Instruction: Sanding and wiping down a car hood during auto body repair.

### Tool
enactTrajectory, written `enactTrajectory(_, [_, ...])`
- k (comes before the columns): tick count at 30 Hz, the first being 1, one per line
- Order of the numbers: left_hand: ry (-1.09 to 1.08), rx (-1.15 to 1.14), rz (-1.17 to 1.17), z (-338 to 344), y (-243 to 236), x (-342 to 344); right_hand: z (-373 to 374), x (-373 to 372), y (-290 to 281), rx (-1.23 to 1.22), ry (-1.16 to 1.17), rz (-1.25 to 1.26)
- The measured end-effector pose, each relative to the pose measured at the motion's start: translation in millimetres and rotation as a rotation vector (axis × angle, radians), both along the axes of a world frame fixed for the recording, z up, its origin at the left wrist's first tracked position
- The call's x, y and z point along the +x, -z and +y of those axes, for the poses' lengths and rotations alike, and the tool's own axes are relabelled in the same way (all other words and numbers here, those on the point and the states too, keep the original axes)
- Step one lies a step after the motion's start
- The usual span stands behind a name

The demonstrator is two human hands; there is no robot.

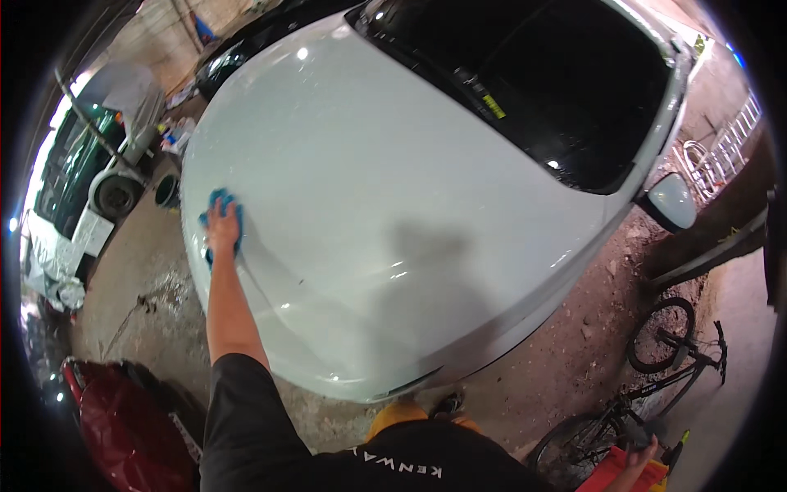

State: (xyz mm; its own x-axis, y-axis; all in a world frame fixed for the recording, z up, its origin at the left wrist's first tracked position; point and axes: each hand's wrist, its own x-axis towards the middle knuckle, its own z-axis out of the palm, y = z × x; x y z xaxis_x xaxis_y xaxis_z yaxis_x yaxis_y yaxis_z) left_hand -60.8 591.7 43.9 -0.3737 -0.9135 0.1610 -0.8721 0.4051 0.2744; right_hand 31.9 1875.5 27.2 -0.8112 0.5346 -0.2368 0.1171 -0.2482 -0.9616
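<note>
A white car's hood (328, 164) fills the middle of the view, wet-looking and glossy, with my shadow on it. My left hand (221, 225) presses a bunched blue cloth (224, 197) onto the hood near its left edge. The fingers lie over the cloth, which sticks out around them. At the lower right, partly cut off, my right hand (643, 455) is closed around a small dark object (648, 430); its kind is unclear. Beside that hand shows something red and orange (611, 469). The dark windshield (533, 82) carries a yellow sticker (493, 107).
A bicycle (656, 394) is at the right, below the side mirror (672, 201). A metal ladder (738, 131) lies further back. Left of the hood are a dark bucket (167, 191) and another vehicle (70, 172). Something dark red (123, 422) is at the lower left.
</note>
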Motion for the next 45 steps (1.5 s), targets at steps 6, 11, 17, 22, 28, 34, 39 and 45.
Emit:
enactTrajectory(6, [0.148, -0.012, 0.135, 175, 26, -7, 74, -43, -102, 0.026, 0.225, 0.028])
enactTrajectory(11, [0.755, -0.115, 0.118, 425, -19, -83, -196, -340, -143, -0.109, -0.393, 0.286])
enactTrajectory(17, [0.963, -0.029, 0.246, 432, -26, -77, -465, -408, -234, -0.126, -0.734, 0.331])
enactTrajectory(22, [0.429, -0.063, 0.415, 202, 10, 88, -439, -334, -236, -0.112, -0.653, 0.323])
enactTrajectory(28, [-0.057, 0.101, 0.102, 132, 5, 74, -543, -358, -119, 0.75, -0.306, 0.153])
enactTrajectory(34, [0.751, -0.078, 0.238, 258, -35, -49, -815, -310, -31, 1.558, -0.594, 0.543])
enactTrajectory(39, [0.413, -0.104, 0.457, 250, -122, -76, -894, -234, -33, 1.29, -1.408, 1.068])
enactTrajectory(45, [0.513, -0.166, 0.304, 292, -173, -147, -865, -413, -33, 1.477, -0.602, 0.601])
